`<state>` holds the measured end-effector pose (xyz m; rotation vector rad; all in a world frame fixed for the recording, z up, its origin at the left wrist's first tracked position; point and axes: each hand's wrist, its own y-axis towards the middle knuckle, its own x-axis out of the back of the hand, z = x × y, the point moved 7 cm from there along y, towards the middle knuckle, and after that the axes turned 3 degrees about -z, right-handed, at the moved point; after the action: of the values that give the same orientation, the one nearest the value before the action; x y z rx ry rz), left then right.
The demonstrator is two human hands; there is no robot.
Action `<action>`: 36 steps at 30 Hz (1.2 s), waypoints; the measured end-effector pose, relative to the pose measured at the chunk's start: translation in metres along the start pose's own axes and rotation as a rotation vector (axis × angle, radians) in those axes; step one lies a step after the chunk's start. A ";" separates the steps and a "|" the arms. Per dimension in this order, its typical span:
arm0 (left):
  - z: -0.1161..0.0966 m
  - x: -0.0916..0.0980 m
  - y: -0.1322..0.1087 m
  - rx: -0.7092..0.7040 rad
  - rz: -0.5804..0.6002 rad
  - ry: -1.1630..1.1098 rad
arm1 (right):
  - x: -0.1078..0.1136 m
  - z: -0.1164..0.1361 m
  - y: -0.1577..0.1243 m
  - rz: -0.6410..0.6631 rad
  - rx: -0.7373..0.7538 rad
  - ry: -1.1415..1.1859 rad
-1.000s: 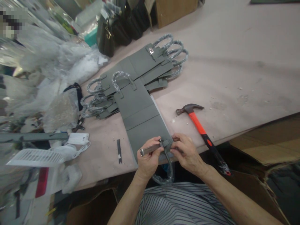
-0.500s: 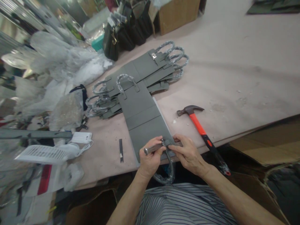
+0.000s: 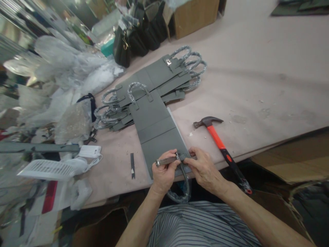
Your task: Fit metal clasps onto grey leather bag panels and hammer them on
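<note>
A flat grey bag panel (image 3: pixel 156 127) lies on the pink table (image 3: pixel 257 75), its near end at the table's front edge. My left hand (image 3: pixel 163 173) is closed round a short metal tool (image 3: pixel 166 160) whose tip rests on the panel's near tab. My right hand (image 3: pixel 204 168) pinches that tab from the right. A plastic-wrapped handle (image 3: pixel 183 192) hangs from the near end below the table edge. Another wrapped handle (image 3: pixel 137 87) sits at the panel's far end.
A hammer with an orange grip (image 3: pixel 218 140) lies right of the panel. A stack of grey panels with wrapped handles (image 3: pixel 164 73) fans out behind. Plastic bags (image 3: pixel 64 89), a white vented part (image 3: pixel 48 168), dark finished bags (image 3: pixel 136 34) and a cardboard box (image 3: pixel 195 15) crowd the left and back.
The hands have stayed at the panel's near tab; the metal tool has tilted slightly. The view has shifted a little.
</note>
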<state>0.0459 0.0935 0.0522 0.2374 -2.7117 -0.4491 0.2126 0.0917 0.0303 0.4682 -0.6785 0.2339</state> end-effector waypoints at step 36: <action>-0.032 -0.016 -0.015 -0.239 -0.047 0.343 | -0.007 -0.011 -0.033 -0.067 0.139 0.008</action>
<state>0.0741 0.0741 0.0695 0.2841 -2.2990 -0.6734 0.2248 0.0679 0.0072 0.6219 -0.6400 0.2210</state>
